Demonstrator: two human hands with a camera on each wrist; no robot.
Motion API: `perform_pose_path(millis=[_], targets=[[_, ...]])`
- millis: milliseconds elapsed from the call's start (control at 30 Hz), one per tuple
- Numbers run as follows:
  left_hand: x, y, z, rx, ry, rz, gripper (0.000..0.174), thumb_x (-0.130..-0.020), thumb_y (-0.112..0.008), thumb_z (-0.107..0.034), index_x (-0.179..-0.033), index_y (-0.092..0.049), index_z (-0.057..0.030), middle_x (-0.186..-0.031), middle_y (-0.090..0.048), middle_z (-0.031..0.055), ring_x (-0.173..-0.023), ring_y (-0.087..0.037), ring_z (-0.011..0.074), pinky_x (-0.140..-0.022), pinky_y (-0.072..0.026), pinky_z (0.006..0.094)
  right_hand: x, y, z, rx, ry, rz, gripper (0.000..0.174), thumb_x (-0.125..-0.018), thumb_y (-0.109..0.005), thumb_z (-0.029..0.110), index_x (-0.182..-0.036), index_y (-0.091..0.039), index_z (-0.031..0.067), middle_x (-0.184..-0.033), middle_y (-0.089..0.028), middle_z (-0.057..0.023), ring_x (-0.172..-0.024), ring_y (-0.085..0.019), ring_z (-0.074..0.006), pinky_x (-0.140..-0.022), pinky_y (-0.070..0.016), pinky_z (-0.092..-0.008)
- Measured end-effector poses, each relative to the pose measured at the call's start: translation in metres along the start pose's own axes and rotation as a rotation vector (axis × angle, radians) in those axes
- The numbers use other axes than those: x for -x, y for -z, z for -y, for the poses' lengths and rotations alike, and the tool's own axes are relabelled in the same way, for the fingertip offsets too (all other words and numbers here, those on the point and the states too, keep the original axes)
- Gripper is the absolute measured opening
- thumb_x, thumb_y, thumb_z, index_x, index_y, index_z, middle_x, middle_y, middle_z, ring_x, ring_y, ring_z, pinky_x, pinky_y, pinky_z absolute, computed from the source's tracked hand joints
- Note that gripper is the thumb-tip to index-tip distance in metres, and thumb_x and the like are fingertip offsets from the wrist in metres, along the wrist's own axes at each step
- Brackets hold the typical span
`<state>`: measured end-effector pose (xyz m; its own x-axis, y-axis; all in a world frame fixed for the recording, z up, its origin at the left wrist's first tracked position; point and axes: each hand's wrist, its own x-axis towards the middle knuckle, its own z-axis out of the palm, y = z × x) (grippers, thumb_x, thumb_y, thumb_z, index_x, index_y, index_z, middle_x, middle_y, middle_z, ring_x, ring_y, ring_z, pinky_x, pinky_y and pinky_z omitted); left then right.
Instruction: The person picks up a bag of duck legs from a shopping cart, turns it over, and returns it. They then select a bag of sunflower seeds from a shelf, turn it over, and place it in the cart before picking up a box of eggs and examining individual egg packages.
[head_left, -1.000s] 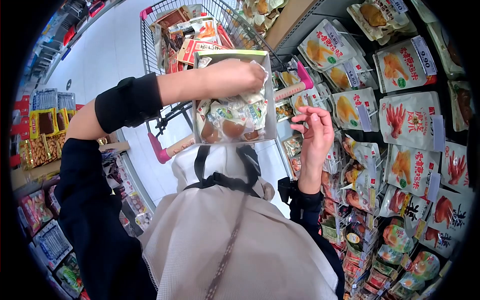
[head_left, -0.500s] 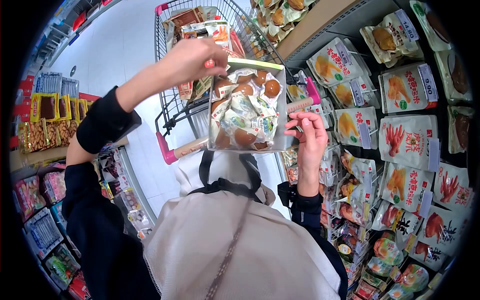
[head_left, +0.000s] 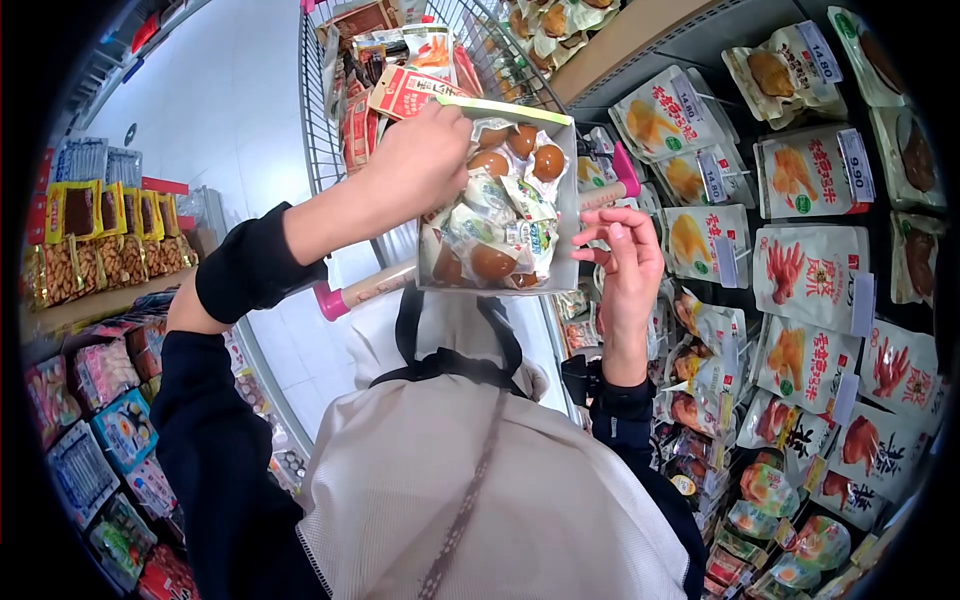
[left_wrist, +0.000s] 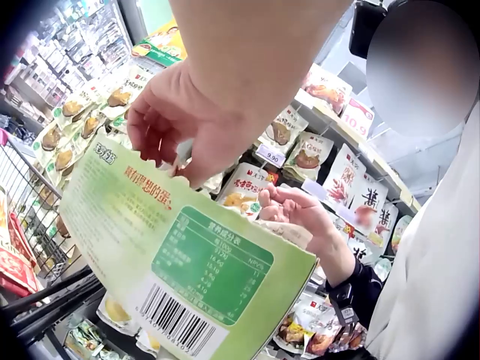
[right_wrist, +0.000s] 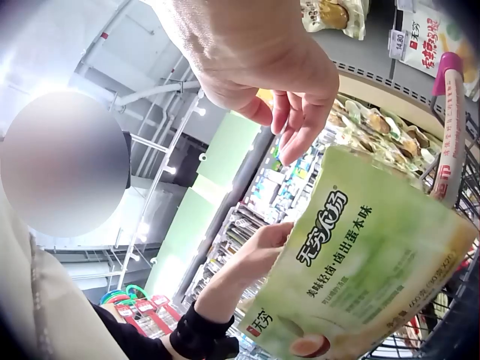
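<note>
A cardboard box, printed green outside, holds several brown eggs in clear and white wrappers. Over the box's left side, my left hand bends its fingers down past the rim. In the left wrist view this left hand shows a small pale scrap between thumb and fingers; I cannot tell whether it is pinched. To the right of the box, my right hand hangs in the air with loosely bent fingers and nothing in them. The right wrist view has this hand just above the box's rim.
Behind the box stands a shopping cart with a pink-ended handle, loaded with snack bags. Packaged snacks hang on pegs along the right. Nut bags and other packets line the left shelves, beside a pale tiled floor.
My left hand went from the box's far right part to beyond its left rim, then came back over the left side. The wrapped eggs now show more fully. My right hand stays beside the box.
</note>
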<state>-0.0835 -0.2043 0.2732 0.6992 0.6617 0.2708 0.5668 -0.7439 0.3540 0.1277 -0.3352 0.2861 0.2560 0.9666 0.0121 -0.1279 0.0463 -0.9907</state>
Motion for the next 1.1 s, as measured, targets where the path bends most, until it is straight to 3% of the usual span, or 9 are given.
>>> perform_pose_path(millis=[133, 267, 300, 367, 433, 567, 700, 800, 1100], targets=[[-0.003, 0.039, -0.015, 0.237, 0.032, -0.024, 0.012, -0.071, -0.054, -0.004, -0.073, -0.042, -0.0015, -0.074, -0.046, 0.0121, -0.074, -0.047, 0.0289, -0.065, -0.0416, 0.0335, 0.001, 0.003, 0.005, -0.013, 0.019, 0.006, 0.014, -0.086, -0.045, 0.008, -0.096, -0.048, -0.0020, -0.095, -0.056, -0.0148, -0.078, -0.058, -0.0167, -0.064, -0.0516, -0.0282], [-0.003, 0.067, -0.038, 0.670, 0.177, 0.048, 0.011, -0.077, -0.056, -0.004, -0.078, -0.045, -0.0020, -0.079, -0.054, 0.0065, -0.067, -0.054, 0.0133, -0.057, -0.0465, 0.0257, -0.007, -0.010, 0.014, 0.024, 0.106, 0.120, 0.024, -0.081, -0.049, 0.001, -0.106, -0.048, -0.0011, -0.107, -0.050, -0.0116, -0.094, -0.053, -0.0176, -0.079, -0.0463, -0.0302], [-0.002, 0.066, -0.042, 0.699, 0.074, -0.035, 0.011, -0.078, -0.058, -0.004, -0.079, -0.047, -0.0015, -0.080, -0.056, 0.0043, -0.070, -0.054, 0.0072, -0.055, -0.0474, 0.0214, -0.009, -0.017, 0.018, 0.055, 0.140, 0.156, 0.029, -0.080, -0.050, -0.001, -0.108, -0.047, -0.0005, -0.110, -0.049, -0.0106, -0.098, -0.051, -0.0176, -0.082, -0.0444, -0.0306], [0.003, 0.066, -0.051, 0.915, 0.167, -0.019, 0.011, -0.078, -0.058, -0.002, -0.079, -0.047, -0.0010, -0.080, -0.056, 0.0048, -0.073, -0.055, 0.0075, -0.056, -0.0476, 0.0195, -0.009, -0.027, 0.026, 0.064, 0.140, 0.265, 0.042, -0.074, -0.052, -0.007, -0.115, -0.045, 0.0013, -0.116, -0.045, -0.0077, -0.105, -0.046, -0.0170, -0.088, -0.0397, -0.0310], [0.010, 0.067, -0.058, 1.143, 0.271, 0.016, 0.012, -0.077, -0.059, 0.001, -0.079, -0.047, 0.0001, -0.082, -0.058, 0.0078, -0.078, -0.056, 0.0095, -0.059, -0.0485, 0.0171, -0.001, -0.038, 0.035, 0.016, 0.086, 0.278, 0.040, -0.074, -0.053, -0.009, -0.112, -0.047, 0.0012, -0.114, -0.047, -0.0080, -0.103, -0.048, -0.0169, -0.087, -0.0407, -0.0309], [0.025, 0.060, -0.062, 1.269, 0.292, -0.008, 0.013, -0.075, -0.062, 0.000, -0.081, -0.050, 0.0011, -0.080, -0.059, 0.0056, -0.074, -0.056, 0.0065, -0.060, -0.0455, 0.0163, 0.007, -0.041, 0.035, -0.043, 0.095, 0.363, 0.027, -0.075, -0.052, -0.009, -0.100, -0.049, 0.0002, -0.110, -0.050, -0.0117, -0.100, -0.050, -0.0171, -0.084, -0.0420, -0.0284], [0.031, 0.052, -0.059, 1.387, 0.382, 0.075, 0.011, -0.077, -0.060, 0.000, -0.080, -0.049, -0.0002, -0.079, -0.061, 0.0059, -0.070, -0.057, 0.0059, -0.056, -0.0461, 0.0168, 0.010, -0.044, 0.038, -0.095, 0.053, 0.290, 0.014, -0.078, -0.051, -0.007, -0.090, -0.046, -0.0023, -0.098, -0.056, -0.0139, -0.092, -0.054, -0.0147, -0.076, -0.0448, -0.0240], [0.034, 0.052, -0.062, 1.513, 0.448, 0.121, 0.009, -0.079, -0.058, -0.002, -0.081, -0.050, -0.0003, -0.079, -0.061, 0.0050, -0.068, -0.058, 0.0060, -0.056, -0.0475, 0.0177, 0.013, -0.042, 0.039, -0.137, -0.034, 0.215, 0.013, -0.079, -0.052, -0.006, -0.090, -0.047, -0.0031, -0.094, -0.057, -0.0121, -0.087, -0.055, -0.0126, -0.074, -0.0449, -0.0231], [0.039, 0.063, -0.066, 1.591, 0.531, 0.164, 0.005, -0.081, -0.051, 0.000, -0.085, -0.048, 0.0006, -0.079, -0.060, 0.0070, -0.065, -0.060, 0.0093, -0.054, -0.0515, 0.0211, 0.022, -0.049, 0.041, -0.151, 0.040, 0.116, 0.011, -0.078, -0.054, -0.005, -0.087, -0.048, -0.0037, -0.089, -0.058, -0.0108, -0.081, -0.055, -0.0107, -0.072, -0.0440, -0.0219]])
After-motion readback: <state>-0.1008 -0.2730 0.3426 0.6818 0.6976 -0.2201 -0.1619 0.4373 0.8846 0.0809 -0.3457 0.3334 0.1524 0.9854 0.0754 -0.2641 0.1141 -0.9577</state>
